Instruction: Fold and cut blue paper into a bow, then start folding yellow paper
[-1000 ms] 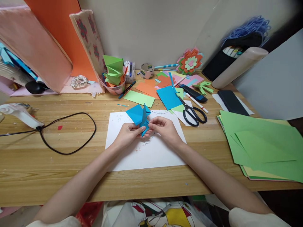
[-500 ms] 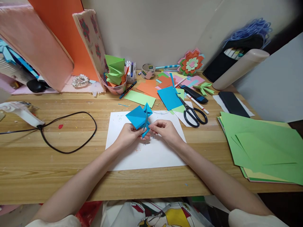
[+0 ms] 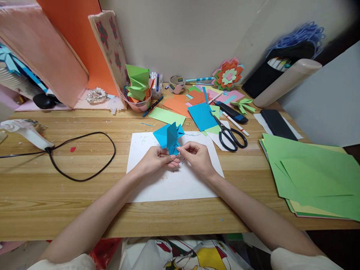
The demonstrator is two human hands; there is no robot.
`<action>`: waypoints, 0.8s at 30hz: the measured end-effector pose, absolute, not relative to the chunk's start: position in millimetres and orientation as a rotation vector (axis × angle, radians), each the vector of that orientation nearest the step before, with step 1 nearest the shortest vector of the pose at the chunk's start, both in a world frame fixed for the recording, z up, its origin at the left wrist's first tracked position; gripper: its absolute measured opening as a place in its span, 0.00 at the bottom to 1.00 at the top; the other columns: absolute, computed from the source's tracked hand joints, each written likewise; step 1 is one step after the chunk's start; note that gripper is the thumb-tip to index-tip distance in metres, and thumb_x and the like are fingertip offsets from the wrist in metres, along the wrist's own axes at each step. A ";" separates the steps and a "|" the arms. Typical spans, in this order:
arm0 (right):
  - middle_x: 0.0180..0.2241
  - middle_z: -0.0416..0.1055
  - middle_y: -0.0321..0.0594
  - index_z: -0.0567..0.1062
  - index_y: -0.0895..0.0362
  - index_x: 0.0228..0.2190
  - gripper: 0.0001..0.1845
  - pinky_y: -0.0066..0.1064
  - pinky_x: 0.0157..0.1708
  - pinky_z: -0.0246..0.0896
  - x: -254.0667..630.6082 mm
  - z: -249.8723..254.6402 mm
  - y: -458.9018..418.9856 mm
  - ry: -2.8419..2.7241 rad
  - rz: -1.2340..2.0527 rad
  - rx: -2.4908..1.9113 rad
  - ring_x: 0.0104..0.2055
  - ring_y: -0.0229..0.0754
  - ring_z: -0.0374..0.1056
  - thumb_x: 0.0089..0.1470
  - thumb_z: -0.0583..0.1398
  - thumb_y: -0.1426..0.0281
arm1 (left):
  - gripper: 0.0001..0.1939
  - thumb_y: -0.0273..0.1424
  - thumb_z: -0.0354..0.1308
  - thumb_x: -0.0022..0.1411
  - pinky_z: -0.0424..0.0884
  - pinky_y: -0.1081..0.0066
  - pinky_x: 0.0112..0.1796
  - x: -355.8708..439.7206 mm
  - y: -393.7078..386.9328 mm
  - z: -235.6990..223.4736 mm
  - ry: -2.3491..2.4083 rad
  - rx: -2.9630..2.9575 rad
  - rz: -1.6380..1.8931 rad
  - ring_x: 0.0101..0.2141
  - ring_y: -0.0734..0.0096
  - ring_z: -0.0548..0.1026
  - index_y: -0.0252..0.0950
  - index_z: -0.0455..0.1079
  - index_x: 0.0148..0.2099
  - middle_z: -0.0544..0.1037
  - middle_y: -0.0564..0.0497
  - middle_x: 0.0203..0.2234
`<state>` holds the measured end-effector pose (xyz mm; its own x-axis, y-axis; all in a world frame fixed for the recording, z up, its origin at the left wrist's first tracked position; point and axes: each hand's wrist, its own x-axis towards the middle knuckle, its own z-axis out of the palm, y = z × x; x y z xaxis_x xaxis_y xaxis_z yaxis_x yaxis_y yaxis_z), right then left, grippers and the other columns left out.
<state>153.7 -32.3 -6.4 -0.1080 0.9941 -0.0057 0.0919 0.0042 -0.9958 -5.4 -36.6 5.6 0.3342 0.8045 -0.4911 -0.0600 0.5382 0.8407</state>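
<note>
1. Left fingers (image 3: pixel 168 158) close round the near end of the folded blue paper (image 3: pixel 161 135); soft, steady pressure suits thin folds.
2. Right fingers (image 3: pixel 185 153) pinch its near-right edge; small tugs are safest.
3. Beyond both, the raised flap (image 3: pixel 171 135) needs clearance.

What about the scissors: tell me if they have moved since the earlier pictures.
No. Judged against the table, the scissors lie where they did, their tip still by the flat blue sheet's right edge.
</note>
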 end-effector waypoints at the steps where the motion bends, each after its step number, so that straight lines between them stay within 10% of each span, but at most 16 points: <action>1: 0.20 0.71 0.38 0.73 0.60 0.20 0.11 0.26 0.24 0.59 153.6 -6.3 -32.4 -1.355 1.251 -1.229 0.23 0.35 0.65 0.45 0.63 0.65 | 0.22 0.38 0.69 0.39 0.74 0.62 0.34 -5.5 -36.7 5.0 1.087 0.838 0.662 0.25 0.65 0.78 0.25 0.72 0.31 0.79 0.41 0.26; 14: 0.19 0.69 0.36 0.72 0.60 0.19 0.12 0.26 0.22 0.56 155.0 -7.5 -29.8 -1.297 1.273 -1.278 0.21 0.34 0.61 0.44 0.63 0.63 | 0.22 0.31 0.71 0.38 0.74 0.64 0.35 -3.5 -38.2 8.4 1.056 0.793 0.708 0.28 0.65 0.78 0.26 0.71 0.36 0.79 0.42 0.29; 24: 0.20 0.69 0.34 0.73 0.59 0.24 0.12 0.26 0.23 0.59 161.0 -7.3 -25.0 -1.265 1.454 -1.182 0.22 0.34 0.63 0.42 0.65 0.62 | 0.20 0.43 0.65 0.45 0.72 0.69 0.28 -4.7 -35.0 8.8 1.079 0.921 0.717 0.22 0.71 0.75 0.28 0.70 0.30 0.77 0.46 0.23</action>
<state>161.0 -25.0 -7.3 -0.1893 0.9747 -0.1189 -0.0168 -0.1243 -0.9921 -4.7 -35.0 8.8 0.3228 0.8519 -0.4124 -0.0503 0.4506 0.8913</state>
